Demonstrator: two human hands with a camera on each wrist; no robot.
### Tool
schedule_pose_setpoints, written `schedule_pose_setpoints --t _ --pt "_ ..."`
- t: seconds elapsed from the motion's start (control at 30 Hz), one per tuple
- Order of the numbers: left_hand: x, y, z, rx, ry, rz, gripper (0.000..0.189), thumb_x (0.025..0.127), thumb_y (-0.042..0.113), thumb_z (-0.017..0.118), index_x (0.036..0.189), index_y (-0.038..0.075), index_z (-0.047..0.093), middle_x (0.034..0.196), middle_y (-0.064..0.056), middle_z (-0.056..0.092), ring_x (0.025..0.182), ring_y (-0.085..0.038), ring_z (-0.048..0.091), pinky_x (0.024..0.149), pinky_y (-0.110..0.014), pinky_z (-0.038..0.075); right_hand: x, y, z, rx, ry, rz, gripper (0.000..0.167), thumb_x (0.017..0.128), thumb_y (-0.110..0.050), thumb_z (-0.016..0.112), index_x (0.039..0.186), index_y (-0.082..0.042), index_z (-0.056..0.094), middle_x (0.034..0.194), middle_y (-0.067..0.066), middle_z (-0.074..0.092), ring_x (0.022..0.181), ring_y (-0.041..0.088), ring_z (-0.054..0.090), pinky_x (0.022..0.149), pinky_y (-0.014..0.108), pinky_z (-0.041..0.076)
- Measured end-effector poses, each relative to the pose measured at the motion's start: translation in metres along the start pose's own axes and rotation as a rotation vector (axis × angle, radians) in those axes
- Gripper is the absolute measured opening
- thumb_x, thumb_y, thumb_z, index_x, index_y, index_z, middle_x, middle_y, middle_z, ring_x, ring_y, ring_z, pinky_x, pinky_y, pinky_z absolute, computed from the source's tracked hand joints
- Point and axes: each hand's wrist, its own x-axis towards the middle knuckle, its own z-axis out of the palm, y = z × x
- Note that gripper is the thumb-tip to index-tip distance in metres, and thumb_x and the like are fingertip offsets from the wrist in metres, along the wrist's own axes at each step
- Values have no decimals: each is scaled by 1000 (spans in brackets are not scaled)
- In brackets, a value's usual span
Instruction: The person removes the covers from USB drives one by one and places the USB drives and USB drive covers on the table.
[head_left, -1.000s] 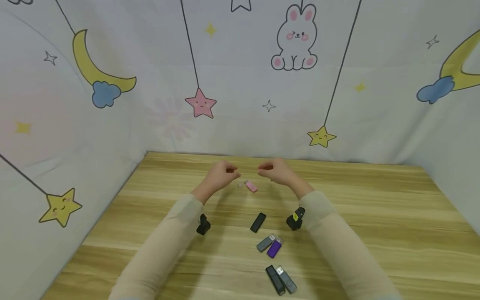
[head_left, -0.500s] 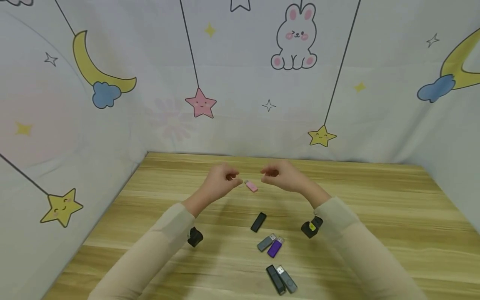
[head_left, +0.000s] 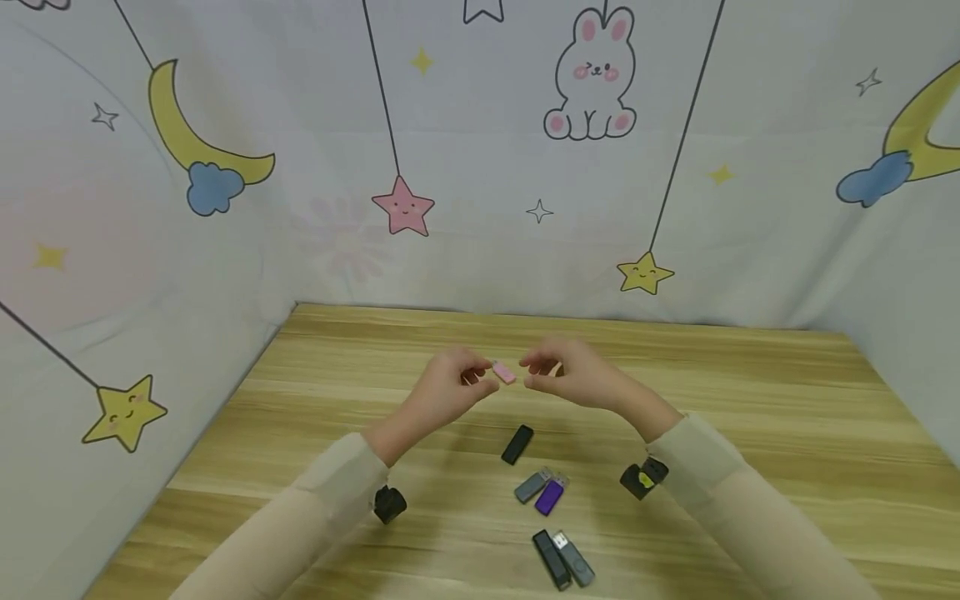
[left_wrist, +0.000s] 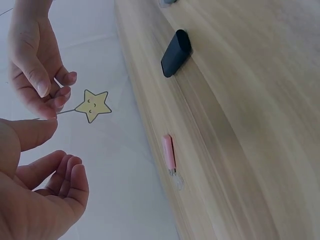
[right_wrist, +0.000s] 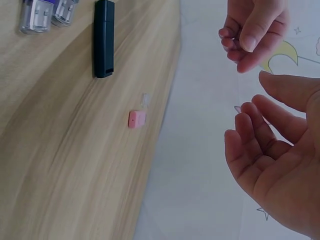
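Note:
Loosely curled fingers, with nothing between them, show on my left hand [head_left: 450,388] in the head view. Facing it across a small gap is my right hand [head_left: 581,375], also empty, thumb apart from the fingers. Both hover over the far middle of the table. A pink USB stick [head_left: 503,372] lies between and below them, its metal plug toward the left hand. Beside that plug is a small clear cap [right_wrist: 145,100], hidden by the left hand in the head view. In the left wrist view the pink stick [left_wrist: 169,152] sits well clear of the fingers.
A black USB stick [head_left: 517,445] lies closer on the wooden table [head_left: 750,433]. Nearer still are a grey stick [head_left: 532,485] and a purple one [head_left: 550,496], then a black [head_left: 551,560] and a grey one [head_left: 573,559] side by side. A patterned cloth [head_left: 480,267] hangs behind.
Both hands have come slightly nearer the body, and the left has shifted right, covering the clear cap in the head view. The forearms have spread outward. The USB sticks have stayed put.

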Motion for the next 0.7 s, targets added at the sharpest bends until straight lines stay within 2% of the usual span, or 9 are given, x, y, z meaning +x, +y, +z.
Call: schedule_pose_setpoints --t 0.3,0.7 --pt "-15 5 11 -23 -23 -2 25 84 10 73 106 -2 71 93 -9 65 79 -15 58 69 -25 50 -10 -1 5 -11 14 -35 29 92 -16 66 118 -2 65 103 6 66 92 16 60 77 31 51" --pt "-32 -7 28 -64 -56 -33 29 85 10 73 108 -8 68 97 -17 65 81 -18 59 68 -24 50 -13 6 15 12 -22 -92 29 90 -15 68 117 -4 66 100 3 64 92 16 59 76 29 53"
